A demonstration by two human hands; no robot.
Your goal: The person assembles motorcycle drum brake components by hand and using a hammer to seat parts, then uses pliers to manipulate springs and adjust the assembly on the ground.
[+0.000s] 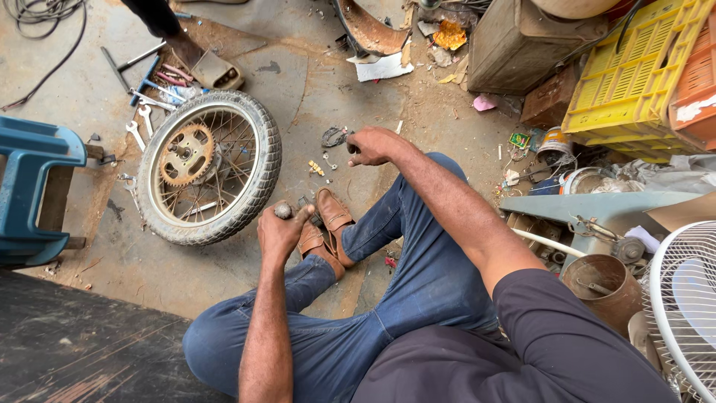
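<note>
person sits on the concrete floor (112, 89), legs in blue jeans, brown shoes (328, 227) crossed in front. left hand (282, 230) is closed round a small grey metal part (283, 210), its rounded end poking out the top of the fist, held just above the shoes. right hand (371, 145) is curled shut too, further out over the floor; something small & dark seems pinched in it but can't tell what. btw the two hands, on the floor, lie a few small bits: a dark chain piece (333, 136), some yellowish small parts (316, 168).

left of the hands a motorbike wheel (209, 166) lies flat on the floor, tyre on, spokes & a rusty sprocket (186, 154) facing up. it sits near the left hand but not touching it. beyond the wheel, twd the far left of the floor, several spanners (138, 123) & rods are scattered. another person's foot in a sandal (212, 71) stands at the far edge by those tools. blue plastic stool (33, 190) at the left edge of the floor, cables (41, 22) in the far left corner.

right side: yellow crate (634, 75) & orange crate (697, 75) stacked at the far right, a rusty metal box (522, 45) beside them, tins (556, 142), a grey metal part (597, 205), a rusty pot (604, 287), white fan guard (682, 306) at the near right edge.
</note>
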